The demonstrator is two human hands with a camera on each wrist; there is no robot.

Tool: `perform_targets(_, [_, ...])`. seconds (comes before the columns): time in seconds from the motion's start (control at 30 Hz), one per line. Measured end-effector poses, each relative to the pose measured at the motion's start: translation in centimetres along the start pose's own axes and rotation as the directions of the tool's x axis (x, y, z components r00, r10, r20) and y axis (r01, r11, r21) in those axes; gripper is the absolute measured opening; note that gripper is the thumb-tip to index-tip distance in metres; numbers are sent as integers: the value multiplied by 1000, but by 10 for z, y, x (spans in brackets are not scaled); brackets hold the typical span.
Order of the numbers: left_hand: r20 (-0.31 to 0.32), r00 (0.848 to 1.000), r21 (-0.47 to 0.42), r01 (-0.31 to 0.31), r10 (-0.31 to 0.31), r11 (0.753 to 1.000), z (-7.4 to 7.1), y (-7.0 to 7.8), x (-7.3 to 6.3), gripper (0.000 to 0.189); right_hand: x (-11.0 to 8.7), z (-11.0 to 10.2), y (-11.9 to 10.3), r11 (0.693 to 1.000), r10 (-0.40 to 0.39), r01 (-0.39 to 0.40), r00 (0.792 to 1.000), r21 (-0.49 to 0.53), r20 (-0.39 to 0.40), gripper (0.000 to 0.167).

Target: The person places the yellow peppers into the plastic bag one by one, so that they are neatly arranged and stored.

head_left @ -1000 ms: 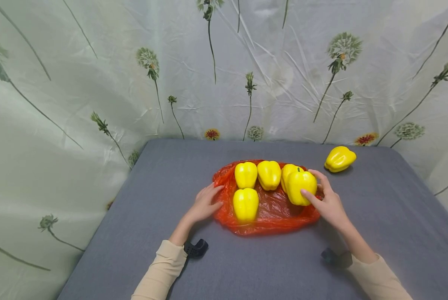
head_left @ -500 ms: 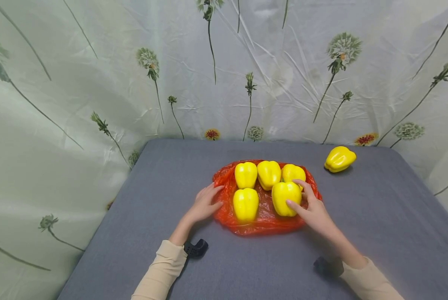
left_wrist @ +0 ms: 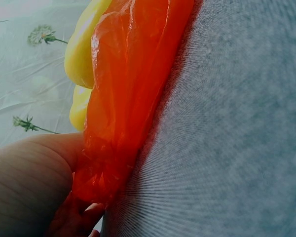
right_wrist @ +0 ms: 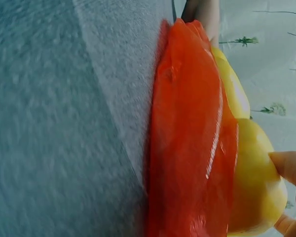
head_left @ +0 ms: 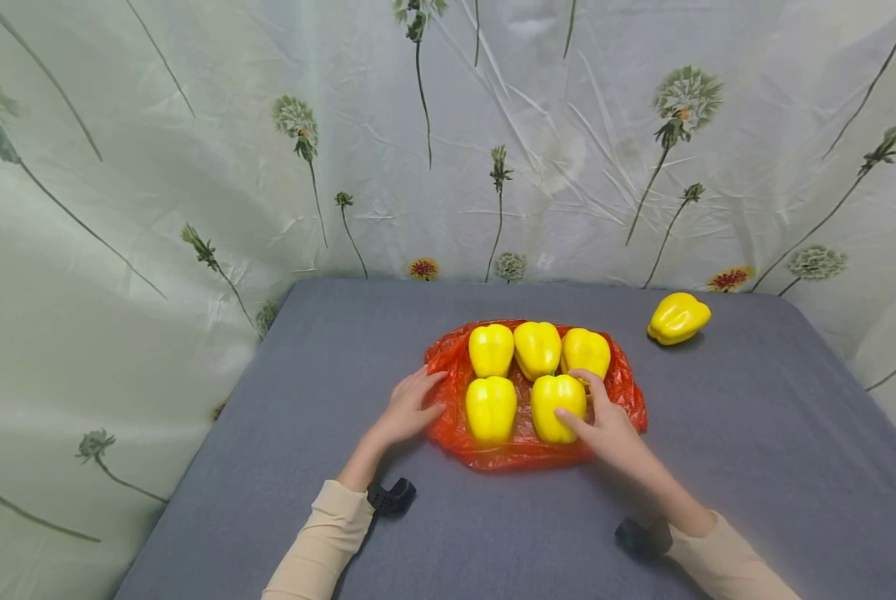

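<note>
A red plastic bag [head_left: 539,454] lies spread open on the grey table with several yellow bell peppers in it. My right hand [head_left: 614,429] holds a yellow bell pepper [head_left: 554,408] at the bag's front right, thumb on its near side. Beside it on the left stands another pepper [head_left: 491,410], and behind them are three more in a row, including one at the back right [head_left: 586,350]. On the bag's left side, my left hand [head_left: 412,404] grips the rim; in the left wrist view its thumb [left_wrist: 64,148] is at one side of the red film [left_wrist: 128,74], its fingers behind.
One more yellow bell pepper [head_left: 678,318] lies on its side at the back right of the table [head_left: 342,333], outside the bag. A curtain with dandelion prints [head_left: 448,125] hangs behind and to the left.
My right hand has carried its pepper leftward and down, from the bag's right side to the front row beside the other pepper. The left hand has stayed where it was.
</note>
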State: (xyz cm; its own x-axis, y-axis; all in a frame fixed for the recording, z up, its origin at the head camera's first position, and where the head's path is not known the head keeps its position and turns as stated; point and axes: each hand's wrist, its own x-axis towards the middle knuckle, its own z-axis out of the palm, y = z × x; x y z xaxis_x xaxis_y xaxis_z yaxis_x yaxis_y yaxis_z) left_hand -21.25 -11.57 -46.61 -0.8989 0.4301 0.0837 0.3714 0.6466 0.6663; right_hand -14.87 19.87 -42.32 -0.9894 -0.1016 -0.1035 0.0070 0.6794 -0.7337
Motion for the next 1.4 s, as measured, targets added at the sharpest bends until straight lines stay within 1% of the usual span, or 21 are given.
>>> perform_targets(0.07, [-2,1000,-3,-3,3,1000,0,0,0,52,1,3,0,1000,10,-9,1000,-9,15,68])
perform_targets(0.13, [0,1000,-1,-2,2,1000,0,-1,0,52,2,6,0,1000,3,-3,1000,-23,18,69])
perform_targets(0.3, [3,1000,1,-5,5,1000,1,-3,0,53,2,13,0,997,-57,56,998,-46,-14,67])
perform_targets(0.4, [-1,1000,-5,-8,8,1000,2,-4,1,53,2,14,0,995,-74,72,997,-62,-25,66])
perform_targets(0.47, [3,1000,-2,-2,2,1000,2,-5,1,53,2,13,0,995,-71,69,997,-66,-18,67])
perform_targets(0.57, [8,1000,1,5,-5,1000,3,-5,2,54,2,10,3,996,-53,54,998,-70,20,71])
perform_targets(0.67, [15,1000,1,12,-12,1000,3,-5,2,54,1,5,7,998,-43,47,996,-48,81,77])
perform_targets(0.8, [8,1000,-3,7,-7,1000,2,-5,2,53,1,2,12,997,-75,71,987,30,142,84])
perform_targets(0.87, [3,1000,0,1,-1,1000,2,-5,2,52,1,2,13,993,-109,100,982,68,152,85])
perform_targets(0.97, [-2,1000,8,-1,1,1000,2,-6,2,52,0,5,12,990,-121,108,982,95,142,85])
perform_targets(1.03, [-3,1000,14,-1,1,1000,3,-7,2,52,1,7,10,990,-119,106,984,97,132,84])
perform_targets(1.1, [-6,1000,13,-2,2,1000,3,-8,2,52,2,8,9,992,-94,83,988,95,119,83])
perform_targets(1.17, [-3,1000,9,1,-1,1000,3,-8,2,52,2,9,8,993,-88,78,990,90,113,83])
perform_targets(1.4, [-3,1000,2,-5,5,1000,3,-7,2,52,2,9,9,995,-49,38,991,89,125,84])
